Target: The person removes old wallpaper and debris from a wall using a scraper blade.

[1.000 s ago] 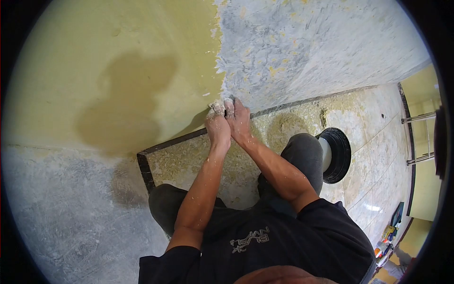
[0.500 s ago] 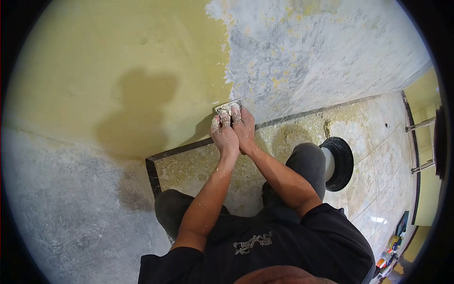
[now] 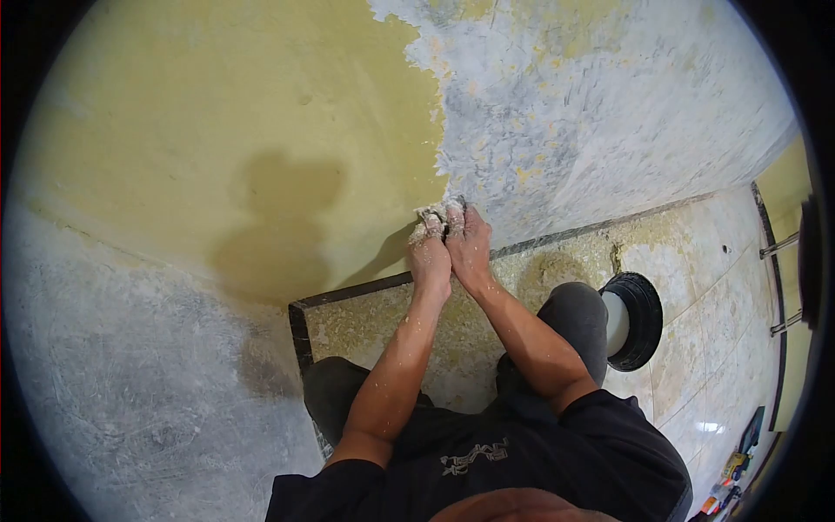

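Both of my hands are pressed together at the low part of the wall, closed on one flat scraper (image 3: 428, 210) whose surface is mostly covered by fingers and pale paint crumbs. My left hand (image 3: 430, 252) is on the left side of it, its fingers coated with flakes. Close beside it, my right hand (image 3: 470, 248) grips from the right, fingers bent over the tool. The scraper sits at the ragged border between yellow-green paint (image 3: 365, 174) and bare grey-white wall (image 3: 513, 130). Its handle is hidden.
A black tub (image 3: 645, 322) with whitish liquid stands right of my knee. Paint flakes (image 3: 557, 277) litter the floor along the dark skirting (image 3: 370, 289). Stripped grey wall (image 3: 130, 374) lies to the left. Colourful items (image 3: 729, 474) are on the floor at lower right.
The view has shifted, so the wall, tub and hands appear further right and lower. Less of the scraper's blade shows now, and both hands still hold it.
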Tool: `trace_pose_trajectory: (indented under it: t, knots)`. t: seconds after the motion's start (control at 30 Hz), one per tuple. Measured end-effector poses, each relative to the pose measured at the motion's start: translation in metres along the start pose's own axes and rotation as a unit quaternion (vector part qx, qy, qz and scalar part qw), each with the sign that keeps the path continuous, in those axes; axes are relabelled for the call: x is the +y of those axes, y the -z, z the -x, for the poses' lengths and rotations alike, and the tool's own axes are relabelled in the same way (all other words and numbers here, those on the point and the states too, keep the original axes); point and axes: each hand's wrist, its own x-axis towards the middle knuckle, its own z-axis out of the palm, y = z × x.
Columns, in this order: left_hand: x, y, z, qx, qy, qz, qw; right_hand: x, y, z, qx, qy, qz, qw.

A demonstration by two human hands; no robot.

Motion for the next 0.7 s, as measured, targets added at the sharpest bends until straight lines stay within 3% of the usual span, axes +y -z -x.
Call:
trace_pose_trajectory:
  t: [0.03,0.13,0.23,0.3,0.33,0.37,0.4,0.43,0.5,0.53,0.57,0.63,0.67,0.7]
  knots:
    - [0.009,-0.002,0.001,-0.018,-0.019,0.018,1.0,-0.003,0.0,-0.005,0.0,0.035,0.039,0.999]
    - [0.036,-0.006,0.001,-0.03,-0.043,0.042,0.998,-0.05,0.0,-0.021,-0.014,0.028,0.021,0.999]
    - [0.046,-0.002,0.012,-0.026,-0.063,0.027,0.997,-0.023,-0.012,-0.014,0.03,0.075,0.07,0.994]
    - [0.038,0.006,0.012,-0.004,-0.07,-0.088,0.994,-0.004,-0.014,-0.004,0.01,0.055,0.027,0.998]
    - [0.034,0.011,0.008,0.032,-0.119,-0.241,0.963,-0.005,-0.011,-0.003,-0.014,0.026,-0.013,0.999]
    - [0.031,0.019,0.006,0.03,-0.126,-0.239,0.962,-0.006,-0.001,-0.007,-0.011,0.032,-0.015,0.999]
    - [0.052,0.023,0.018,-0.068,-0.152,-0.423,0.891,-0.017,0.017,-0.01,-0.067,0.016,0.027,0.997]
    - [0.072,0.027,0.027,-0.162,-0.17,-0.586,0.776,-0.029,0.04,-0.012,-0.121,-0.001,0.072,0.99]
    - [0.105,0.042,0.034,-0.392,-0.103,-0.468,0.785,-0.066,0.093,-0.03,-0.167,-0.027,0.276,0.946]
    - [0.116,0.05,0.035,-0.423,-0.043,-0.356,0.832,-0.084,0.121,-0.037,-0.182,-0.064,0.199,0.961]
    - [0.121,0.054,0.033,-0.446,0.029,-0.237,0.862,-0.094,0.151,-0.042,-0.191,-0.108,0.122,0.968]
    - [0.109,0.053,0.023,-0.428,0.002,-0.113,0.897,-0.078,0.21,-0.058,-0.143,-0.014,0.262,0.954]
    - [0.097,0.049,0.018,-0.403,0.014,-0.19,0.895,-0.074,0.239,-0.059,-0.121,0.018,0.308,0.943]
    - [0.088,0.042,0.01,-0.374,0.017,-0.266,0.888,-0.067,0.266,-0.054,-0.126,-0.018,0.263,0.956]
